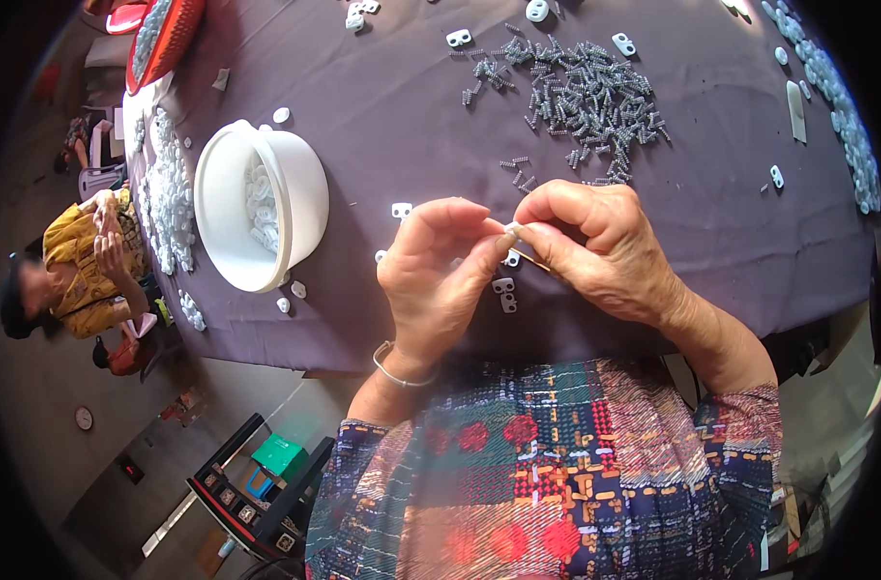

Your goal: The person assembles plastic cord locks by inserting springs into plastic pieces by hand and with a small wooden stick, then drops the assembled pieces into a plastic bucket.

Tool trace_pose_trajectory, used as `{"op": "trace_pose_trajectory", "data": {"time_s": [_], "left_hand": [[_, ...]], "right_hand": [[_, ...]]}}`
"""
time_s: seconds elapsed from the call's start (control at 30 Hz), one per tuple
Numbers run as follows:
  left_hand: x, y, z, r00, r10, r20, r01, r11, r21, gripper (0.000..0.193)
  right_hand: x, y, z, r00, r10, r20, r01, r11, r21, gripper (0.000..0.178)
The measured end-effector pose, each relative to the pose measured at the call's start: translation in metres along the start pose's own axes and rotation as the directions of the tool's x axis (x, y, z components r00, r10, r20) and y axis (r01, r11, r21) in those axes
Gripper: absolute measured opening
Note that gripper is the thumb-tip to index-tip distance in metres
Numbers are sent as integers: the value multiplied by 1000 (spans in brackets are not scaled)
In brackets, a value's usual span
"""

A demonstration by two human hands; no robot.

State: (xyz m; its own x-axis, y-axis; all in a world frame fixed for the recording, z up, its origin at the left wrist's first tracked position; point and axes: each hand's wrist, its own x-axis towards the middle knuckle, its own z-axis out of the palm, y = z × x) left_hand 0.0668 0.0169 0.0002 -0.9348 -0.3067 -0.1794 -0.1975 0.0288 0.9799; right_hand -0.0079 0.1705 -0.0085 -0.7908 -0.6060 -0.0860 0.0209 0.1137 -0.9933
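Note:
My left hand (431,275) and my right hand (605,253) meet above the near side of the table. Their thumbs and fingertips pinch a small white plastic piece (512,229), mostly hidden by the fingers. Below the fingertips lie white two-holed cord-lock pieces (503,286), and another such piece (402,210) rests just beyond my left hand. A loose heap of small metal coil springs (600,101) spreads over the cloth beyond my right hand.
A white tub (310,193) with clear-white plastic pieces (262,208) stands at left. White parts (165,198) are heaped beside it, with more (851,135) along the right edge. A red basket (175,43) sits far left. Another person (83,261) in yellow is at the left.

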Motion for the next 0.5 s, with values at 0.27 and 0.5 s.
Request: {"op": "trace_pose_trajectory", "data": {"time_s": [0.27, 0.5], "left_hand": [[2, 4, -2, 999, -49, 1, 49, 995, -90, 27], [4, 6, -2, 998, -23, 52, 21, 999, 32, 30]], "right_hand": [[0, -2, -1, 997, 60, 40, -63, 996, 56, 7], [1, 2, -2, 996, -52, 73, 58, 995, -79, 8]]}}
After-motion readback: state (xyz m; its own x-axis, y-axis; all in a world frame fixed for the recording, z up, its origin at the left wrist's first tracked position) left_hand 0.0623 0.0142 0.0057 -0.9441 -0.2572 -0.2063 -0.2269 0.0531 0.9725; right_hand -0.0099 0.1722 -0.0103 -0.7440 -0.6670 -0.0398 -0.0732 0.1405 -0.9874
